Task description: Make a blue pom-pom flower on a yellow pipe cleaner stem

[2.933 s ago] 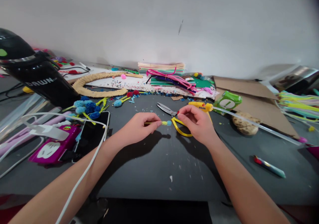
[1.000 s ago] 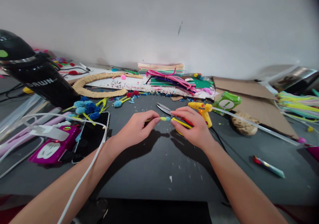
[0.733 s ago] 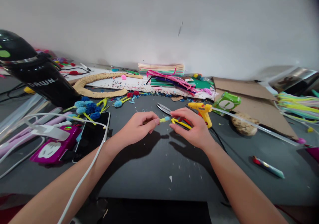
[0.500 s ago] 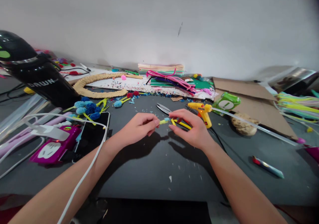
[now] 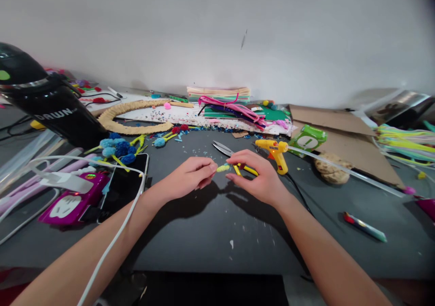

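Over the middle of the desk, my left hand pinches a short fuzzy yellow pipe cleaner piece with a bit of light blue at its far end. My right hand faces it from the right, thumb and forefinger parted near the blue tip; whether a fingertip touches it I cannot tell. Just behind the right hand lie scissors with yellow handles, partly covered by the fingers. To the right of them sits a yellow glue gun, a clear glue stick extending from its back.
Blue pompom flowers lie by a phone and a purple power strip. A white cable crosses over my left forearm. A black bottle stands at left. Cardboard, a green packet and a marker-like stick lie at right.
My right thumb and forefinger have shifted slightly left, closer to the blue tip, which shows less now. The left hand keeps its pinch on the pipe cleaner piece.
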Demonstrator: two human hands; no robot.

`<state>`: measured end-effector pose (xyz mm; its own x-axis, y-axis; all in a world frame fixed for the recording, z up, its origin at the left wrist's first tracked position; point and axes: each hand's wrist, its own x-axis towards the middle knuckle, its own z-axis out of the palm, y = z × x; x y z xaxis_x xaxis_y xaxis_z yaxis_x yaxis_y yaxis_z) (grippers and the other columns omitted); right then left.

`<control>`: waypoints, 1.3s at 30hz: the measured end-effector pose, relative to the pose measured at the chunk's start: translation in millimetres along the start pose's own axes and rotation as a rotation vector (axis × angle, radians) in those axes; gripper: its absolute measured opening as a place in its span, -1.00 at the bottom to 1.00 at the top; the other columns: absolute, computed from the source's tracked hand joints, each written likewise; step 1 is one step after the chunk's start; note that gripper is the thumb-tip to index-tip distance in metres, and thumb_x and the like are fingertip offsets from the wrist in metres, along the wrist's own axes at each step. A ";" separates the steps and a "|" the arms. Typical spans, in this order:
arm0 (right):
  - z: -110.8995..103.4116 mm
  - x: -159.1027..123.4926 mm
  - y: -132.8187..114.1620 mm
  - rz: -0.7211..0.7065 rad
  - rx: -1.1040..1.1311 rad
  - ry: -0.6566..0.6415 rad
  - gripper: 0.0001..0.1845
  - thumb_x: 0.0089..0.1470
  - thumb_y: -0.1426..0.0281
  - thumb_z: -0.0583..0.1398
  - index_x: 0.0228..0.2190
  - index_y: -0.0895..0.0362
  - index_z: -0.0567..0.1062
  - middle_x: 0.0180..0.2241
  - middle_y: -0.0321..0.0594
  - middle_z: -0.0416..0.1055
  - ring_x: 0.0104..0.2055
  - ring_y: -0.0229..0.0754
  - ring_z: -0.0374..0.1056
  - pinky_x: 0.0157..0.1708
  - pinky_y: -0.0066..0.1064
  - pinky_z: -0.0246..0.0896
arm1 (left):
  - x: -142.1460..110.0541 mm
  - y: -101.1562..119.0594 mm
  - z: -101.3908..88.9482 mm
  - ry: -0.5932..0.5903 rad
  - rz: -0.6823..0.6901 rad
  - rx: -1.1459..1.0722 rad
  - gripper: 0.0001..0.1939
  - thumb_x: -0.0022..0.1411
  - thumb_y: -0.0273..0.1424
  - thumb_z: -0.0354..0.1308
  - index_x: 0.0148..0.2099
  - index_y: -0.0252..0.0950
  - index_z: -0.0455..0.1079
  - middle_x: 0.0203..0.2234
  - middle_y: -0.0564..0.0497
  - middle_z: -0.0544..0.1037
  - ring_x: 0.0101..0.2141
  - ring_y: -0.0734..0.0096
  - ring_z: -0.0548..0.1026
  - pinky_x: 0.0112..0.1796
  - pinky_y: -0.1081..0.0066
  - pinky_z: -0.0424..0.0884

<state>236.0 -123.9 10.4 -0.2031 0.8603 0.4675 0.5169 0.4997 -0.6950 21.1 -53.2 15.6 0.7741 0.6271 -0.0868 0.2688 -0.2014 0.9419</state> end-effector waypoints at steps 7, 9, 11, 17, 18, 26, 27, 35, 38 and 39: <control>0.5 -0.3 -1.0 0.048 0.001 0.001 -0.70 0.08 0.30 0.28 -0.12 0.05 0.49 -0.15 -0.15 0.46 -0.18 -0.17 0.39 -0.25 -0.33 0.36 | 1.3 -5.2 1.9 0.041 0.026 0.011 -0.56 0.36 -0.08 -0.09 -0.44 -0.30 0.19 -0.59 0.12 0.22 -0.55 0.56 0.17 -0.52 0.51 0.15; -9.7 -1.1 -1.5 0.147 -0.025 0.011 -0.70 0.08 0.24 0.27 -0.14 0.07 0.48 -0.25 -0.18 0.47 -0.30 -0.21 0.38 -0.34 -0.38 0.34 | 1.2 -4.9 -0.6 0.083 0.037 0.071 -0.56 0.37 -0.09 -0.10 -0.43 -0.30 0.22 -0.58 0.12 0.23 -0.53 0.54 0.19 -0.50 0.52 0.15; -26.4 -3.4 -0.7 0.294 -0.064 -0.068 -0.75 0.11 0.17 0.23 -0.29 0.10 0.48 -0.47 -0.29 0.41 -0.49 -0.29 0.29 -0.52 -0.46 0.21 | 0.5 -3.1 -4.4 0.128 0.050 0.151 -0.56 0.38 -0.10 -0.12 -0.41 -0.31 0.26 -0.56 0.10 0.26 -0.50 0.53 0.21 -0.47 0.52 0.15; -84.0 -20.6 17.7 0.606 -0.121 -0.685 -0.54 -0.02 -0.04 0.24 -0.58 0.11 0.47 -0.63 -0.35 0.27 -0.60 -0.33 0.12 -0.66 -0.48 -0.07 | -1.2 -2.9 -9.6 0.231 0.054 0.243 -0.61 0.32 -0.07 -0.01 -0.31 -0.30 0.32 -0.54 0.12 0.27 -0.52 0.54 0.19 -0.52 0.53 0.11; -91.8 -24.2 22.9 0.656 -0.168 -0.671 -0.50 -0.06 -0.08 0.24 -0.60 0.11 0.45 -0.65 -0.36 0.24 -0.61 -0.33 0.10 -0.66 -0.47 -0.10 | -1.0 -4.0 -9.0 0.238 0.060 0.252 -0.62 0.32 -0.06 0.00 -0.29 -0.29 0.33 -0.54 0.12 0.28 -0.53 0.54 0.19 -0.52 0.52 0.10; -116.7 -32.5 60.8 0.874 -0.684 -0.154 -0.36 -0.15 -0.27 0.16 -0.53 0.08 0.44 -0.60 -0.25 0.33 -0.57 -0.19 0.21 -0.58 -0.37 0.00 | 1.0 -8.6 -6.3 0.264 0.148 0.406 -0.69 0.36 -0.15 -0.03 -0.20 -0.26 0.40 -0.52 0.10 0.40 -0.54 0.54 0.25 -0.50 0.50 0.14; -113.0 -30.3 64.5 0.855 -0.667 -0.120 -0.38 -0.15 -0.25 0.17 -0.46 0.07 0.49 -0.54 -0.22 0.40 -0.53 -0.15 0.27 -0.54 -0.35 0.07 | 1.3 -8.9 -6.2 0.273 0.163 0.424 -0.69 0.36 -0.17 -0.02 -0.20 -0.27 0.41 -0.50 0.10 0.43 -0.53 0.54 0.27 -0.48 0.50 0.15; -73.8 -15.7 75.7 0.656 -0.313 0.193 -0.49 -0.01 0.02 0.26 -0.16 0.13 0.56 -0.24 -0.10 0.56 -0.23 -0.01 0.46 -0.25 -0.25 0.33 | 1.7 -12.1 -8.7 0.352 0.307 0.526 -0.73 0.36 -0.26 0.02 -0.20 -0.28 0.49 -0.44 0.02 0.48 -0.44 0.49 0.35 -0.39 0.47 0.21; -60.8 -11.6 59.4 0.587 0.059 0.170 -0.56 0.04 0.10 0.25 -0.14 0.12 0.55 -0.18 -0.12 0.56 -0.25 -0.09 0.47 -0.30 -0.30 0.38 | 1.5 -14.5 -10.1 0.372 0.317 0.564 -0.74 0.36 -0.28 0.02 -0.20 -0.29 0.49 -0.43 0.00 0.50 -0.44 0.48 0.36 -0.39 0.46 0.21; -56.2 -10.6 52.6 0.579 0.140 0.149 -0.59 0.05 0.10 0.25 -0.16 0.12 0.56 -0.22 -0.14 0.56 -0.31 -0.13 0.46 -0.37 -0.33 0.38 | 1.7 -15.5 -10.4 0.384 0.318 0.577 -0.74 0.36 -0.28 0.02 -0.21 -0.29 0.49 -0.43 0.00 0.50 -0.45 0.48 0.36 -0.39 0.46 0.20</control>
<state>312.0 -112.3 -0.5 0.2019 0.9777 0.0570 0.3920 -0.0273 -0.9195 12.3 -41.1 4.2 0.6392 0.6694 0.3786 0.4047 -0.7114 0.5746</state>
